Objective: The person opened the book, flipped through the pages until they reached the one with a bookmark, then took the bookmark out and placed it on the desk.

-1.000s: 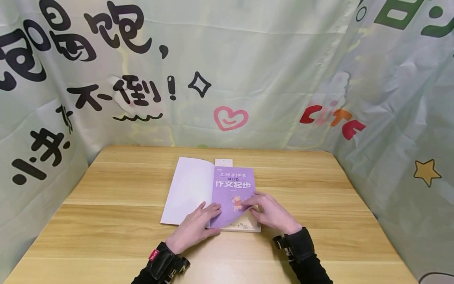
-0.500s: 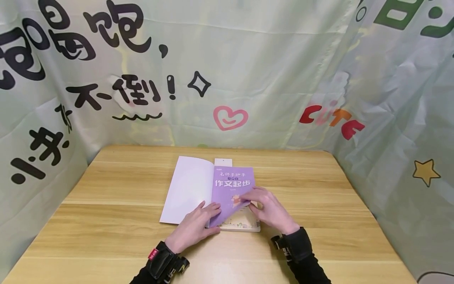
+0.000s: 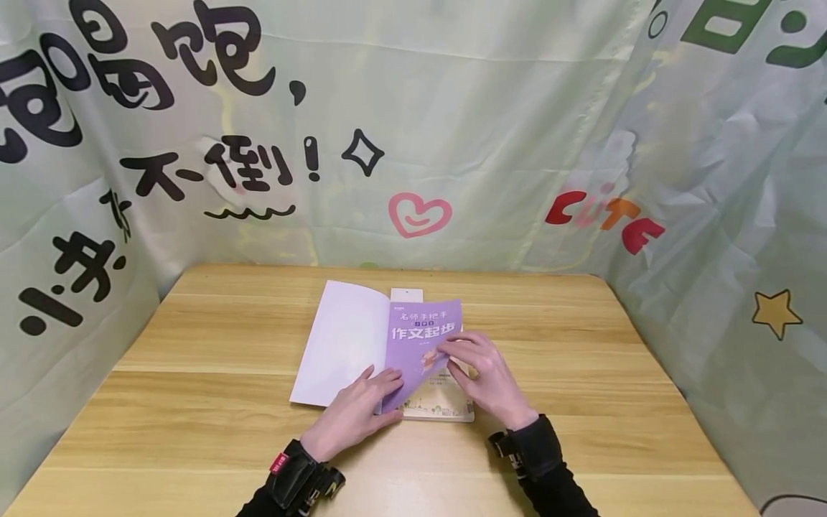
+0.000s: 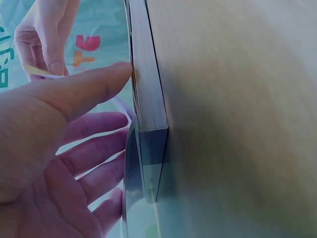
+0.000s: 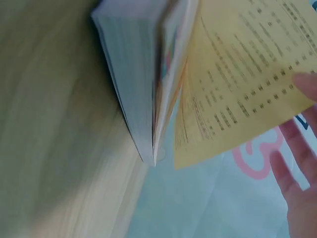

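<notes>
A thick book (image 4: 149,84) lies open on the table, its plain whitish cover side (image 3: 342,345) turned to the left. The purple title page (image 3: 413,359) is lifted at its lower right, and its corner curls up. My right hand (image 3: 489,377) pinches that page between thumb and fingers. In the right wrist view the page's yellow, text-printed back (image 5: 242,84) fans away from the page block. My left hand (image 3: 354,416) rests across the gutter at the bottom, fingers extended, thumb on the lower edge. Below the lifted page shows a cream page (image 3: 439,402) with small drawings.
A small white tab (image 3: 407,295) sticks out past the book's top edge. The wooden table (image 3: 226,431) extends around the book. Printed cloth (image 3: 491,143) hangs along the back and both sides.
My right hand has moved slightly up and left with the page, lifting its corner further and baring more of the cream page. The left hand stays in place.
</notes>
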Demonstrator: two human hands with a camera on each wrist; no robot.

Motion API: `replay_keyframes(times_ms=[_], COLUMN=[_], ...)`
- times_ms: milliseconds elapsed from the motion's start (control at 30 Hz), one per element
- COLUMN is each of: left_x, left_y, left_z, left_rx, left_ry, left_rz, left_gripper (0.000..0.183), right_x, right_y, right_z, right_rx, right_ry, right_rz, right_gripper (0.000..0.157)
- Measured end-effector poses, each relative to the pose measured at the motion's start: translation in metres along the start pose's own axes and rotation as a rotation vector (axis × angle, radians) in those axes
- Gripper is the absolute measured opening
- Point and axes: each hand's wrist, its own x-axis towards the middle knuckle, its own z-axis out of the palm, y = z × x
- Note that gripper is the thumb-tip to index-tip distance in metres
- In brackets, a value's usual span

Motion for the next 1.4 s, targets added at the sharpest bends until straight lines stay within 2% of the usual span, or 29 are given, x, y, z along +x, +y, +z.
replay_keyframes(times_ms=[267, 433, 667, 967, 1167, 1400], left_x=[0.002, 0.003, 0.003, 0.005, 0.007, 0.007], left_y=[0.002, 0.002, 0.003, 0.004, 0.005, 0.006], left_z=[0.000, 0.000, 0.001, 0.000, -0.002, -0.003], left_rx=[-0.002, 0.007, -0.007, -0.014, -0.043, -0.057], left_ry=[0.011, 0.040, 0.129, 0.227, 0.274, 0.346], left_rz=[0.011, 0.028, 0.066, 0.093, 0.104, 0.118], left_gripper=[0.054, 0.055, 0.060, 0.068, 0.077, 0.086], right_x=[0.001, 0.001, 0.001, 0.001, 0.003, 0.003], right_y=[-0.004, -0.009, -0.015, -0.021, -0.027, -0.035], right_z=[0.011, 0.015, 0.019, 0.024, 0.027, 0.028], right_rx=[-0.088, -0.074, -0.010, 0.091, 0.217, 0.305], right_ry=[0.135, 0.157, 0.165, 0.024, -0.085, -0.277], right_rz=[0.034, 0.058, 0.106, 0.194, 0.248, 0.421], right_gripper=[0.039, 0.040, 0.048, 0.074, 0.070, 0.062])
